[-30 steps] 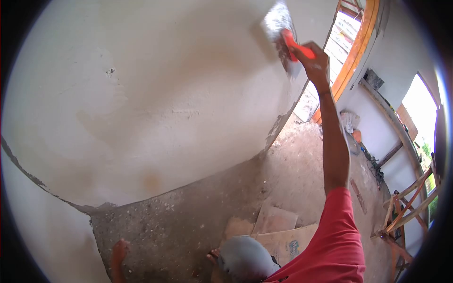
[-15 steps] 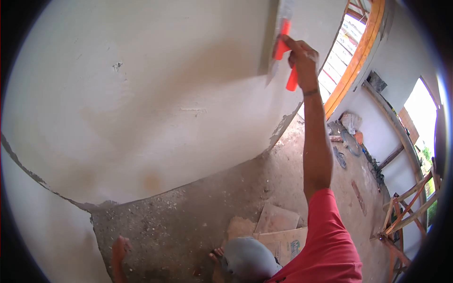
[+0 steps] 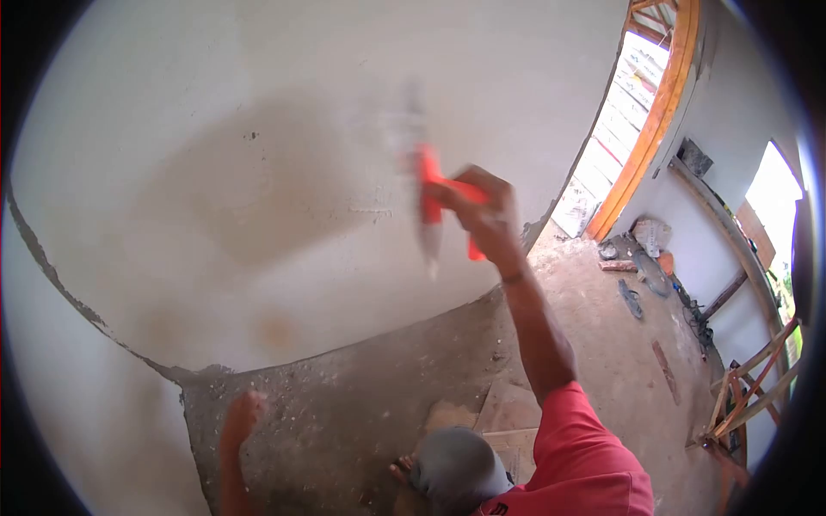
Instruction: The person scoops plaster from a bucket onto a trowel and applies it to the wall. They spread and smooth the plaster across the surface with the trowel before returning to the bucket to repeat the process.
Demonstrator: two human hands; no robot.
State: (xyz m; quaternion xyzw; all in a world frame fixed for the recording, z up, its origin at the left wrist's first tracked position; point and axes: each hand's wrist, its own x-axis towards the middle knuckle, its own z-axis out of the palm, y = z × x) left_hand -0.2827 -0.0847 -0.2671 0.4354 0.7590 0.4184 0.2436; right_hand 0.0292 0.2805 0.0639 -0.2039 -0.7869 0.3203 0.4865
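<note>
My right hand [image 3: 482,206], its fingers wrapped round the red handle, holds a trowel [image 3: 428,185] in front of the pale plastered wall [image 3: 327,292]. The trowel's blade is smeared by motion, and whether it touches the wall I cannot tell. Low on the left, my left hand [image 3: 245,414] is curled closed near the foot of the wall, with nothing visible in it. A small dark hole [image 3: 250,136] and a short rough line [image 3: 370,211] mark the plaster.
A rounded grey shape [image 3: 456,464] is at the bottom centre. Cardboard [image 3: 514,443] lies on the dirt floor [image 3: 344,413]. Farther right are a sandal [image 3: 630,299], a sack [image 3: 651,234], a wooden strip [image 3: 665,371] and a wooden frame [image 3: 748,396]. An orange door frame [image 3: 650,120] stands at the upper right.
My right hand and the trowel have moved left and down across the wall. My left hand has risen and shifted slightly right. The view has shifted a little.
</note>
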